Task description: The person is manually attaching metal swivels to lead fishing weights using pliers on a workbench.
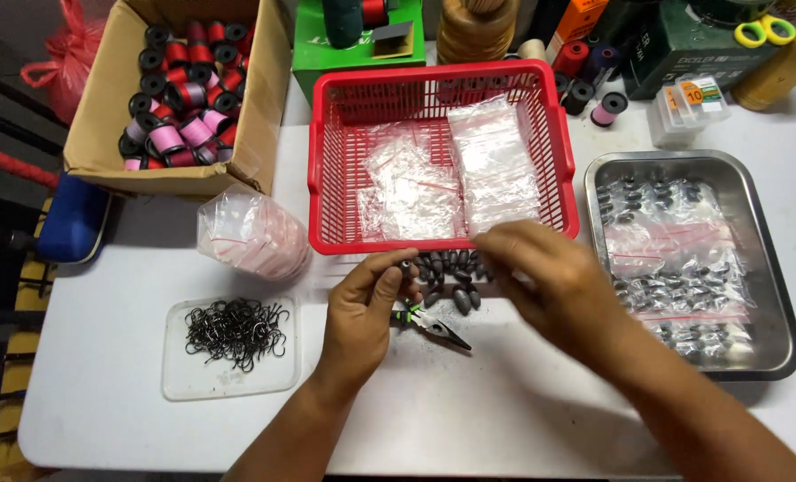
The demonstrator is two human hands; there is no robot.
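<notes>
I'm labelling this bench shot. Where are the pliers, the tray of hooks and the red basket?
pliers [435,325]: head view, on the dark jaws below the left hand.
tray of hooks [177,379]: head view, on the bare clear corner.
red basket [322,161]: head view, on its left wall.

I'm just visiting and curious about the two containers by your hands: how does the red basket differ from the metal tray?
The red basket is plastic with tall slotted walls; the metal tray is shiny, solid and shallow. The basket holds small clear bags that look empty, while the tray holds bags filled with dark oval weights. The basket lies straight ahead of both hands, the tray off to the right. Both are rectangular and rest on the white table.
</notes>
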